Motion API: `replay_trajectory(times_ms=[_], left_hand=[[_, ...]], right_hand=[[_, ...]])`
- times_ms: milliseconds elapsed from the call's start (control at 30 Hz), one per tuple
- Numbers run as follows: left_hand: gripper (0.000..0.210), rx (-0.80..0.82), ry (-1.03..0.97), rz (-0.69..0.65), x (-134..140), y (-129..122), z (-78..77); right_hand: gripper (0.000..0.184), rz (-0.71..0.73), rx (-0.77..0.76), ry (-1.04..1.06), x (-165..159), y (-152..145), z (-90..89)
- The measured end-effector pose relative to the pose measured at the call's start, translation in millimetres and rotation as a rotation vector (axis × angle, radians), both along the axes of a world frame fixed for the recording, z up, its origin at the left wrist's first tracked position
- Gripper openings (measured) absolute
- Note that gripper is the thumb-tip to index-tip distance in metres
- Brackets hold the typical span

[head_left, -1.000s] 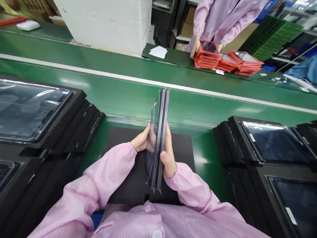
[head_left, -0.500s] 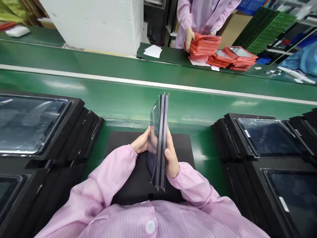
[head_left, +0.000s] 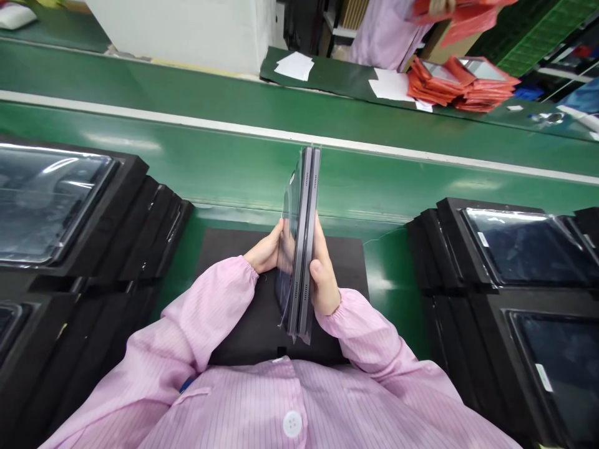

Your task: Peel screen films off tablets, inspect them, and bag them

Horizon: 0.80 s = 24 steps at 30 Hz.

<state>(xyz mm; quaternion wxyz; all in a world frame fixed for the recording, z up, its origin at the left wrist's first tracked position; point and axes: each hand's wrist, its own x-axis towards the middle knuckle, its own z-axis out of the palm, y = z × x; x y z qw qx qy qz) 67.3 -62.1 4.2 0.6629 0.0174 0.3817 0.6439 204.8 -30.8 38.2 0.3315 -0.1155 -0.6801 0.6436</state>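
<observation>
Two thin tablets in clear film stand on edge, side by side, between my hands. My left hand presses against the screen side of the left one, its fingers partly hidden behind the film and glass. On the other side, my right hand grips the right tablet, thumb toward me and fingers reaching forward along its back. Below them lies a flat black foam tray on the green bench; the tablets hide its middle.
Stacked black foam trays holding film-covered tablets rise at my left and right. Beyond the bench's white strip, a co-worker in a pink smock lifts red pouches. More red pouches and white papers lie on the far counter.
My hands keep the same hold on the two tablets. The view has tilted down slightly. Across the bench, the co-worker has raised the stack of red pouches off the counter, toward the right.
</observation>
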Motion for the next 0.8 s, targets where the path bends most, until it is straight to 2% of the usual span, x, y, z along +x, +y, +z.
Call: replay_trajectory(times_ms=[400,600,800], left_hand=[[0.059,0.013,-0.025,-0.015,-1.6,-1.9,0.0],[0.058,0.015,-0.063,0.003,-3.1,-1.2,-3.6],[0.061,0.002,-0.063,-0.053,-2.4,-1.0,-1.0]], right_hand=[[0.064,0.027,0.024,0.078,-3.9,5.9,-6.2],[0.065,0.020,-0.037,0.075,-6.0,7.8,-6.2],[0.064,0.009,-0.038,0.093,-7.3,9.9,-5.1]])
